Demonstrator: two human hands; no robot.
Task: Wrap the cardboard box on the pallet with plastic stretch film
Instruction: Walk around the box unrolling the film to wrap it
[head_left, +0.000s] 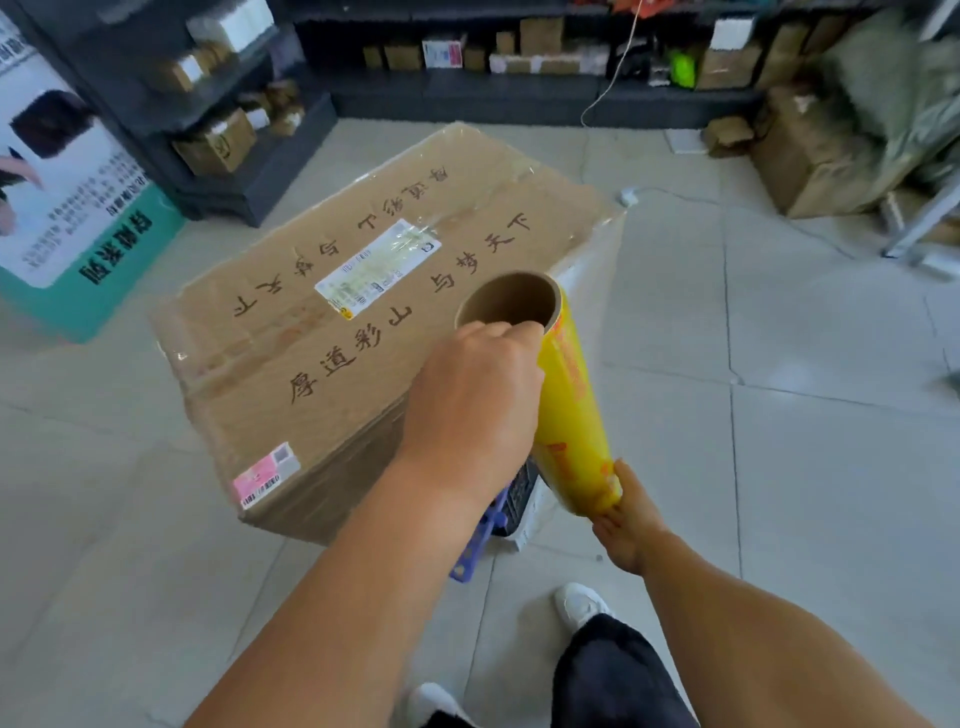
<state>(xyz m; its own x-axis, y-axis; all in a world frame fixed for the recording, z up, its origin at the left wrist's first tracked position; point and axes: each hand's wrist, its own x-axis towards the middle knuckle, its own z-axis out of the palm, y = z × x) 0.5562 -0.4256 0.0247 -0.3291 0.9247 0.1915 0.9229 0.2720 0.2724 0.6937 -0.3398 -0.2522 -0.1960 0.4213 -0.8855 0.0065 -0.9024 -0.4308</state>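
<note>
Upright, slightly tilted — film roll (571, 395), left hand (478, 395) fingers gripping top, right hand (626, 514) fingers gripping bottom.

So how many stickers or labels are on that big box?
2 in view. A white label lies mid-top of the cardboard box under film; a pink-and-white one sits at its near corner. Hidden sides may carry more.

I stand on pale grey floor tiles (779, 467). Dark shelves (467, 98) holding small boxes (540, 36) line the far wall, and a teal-edged poster board (67, 218) leans at my left.
</note>
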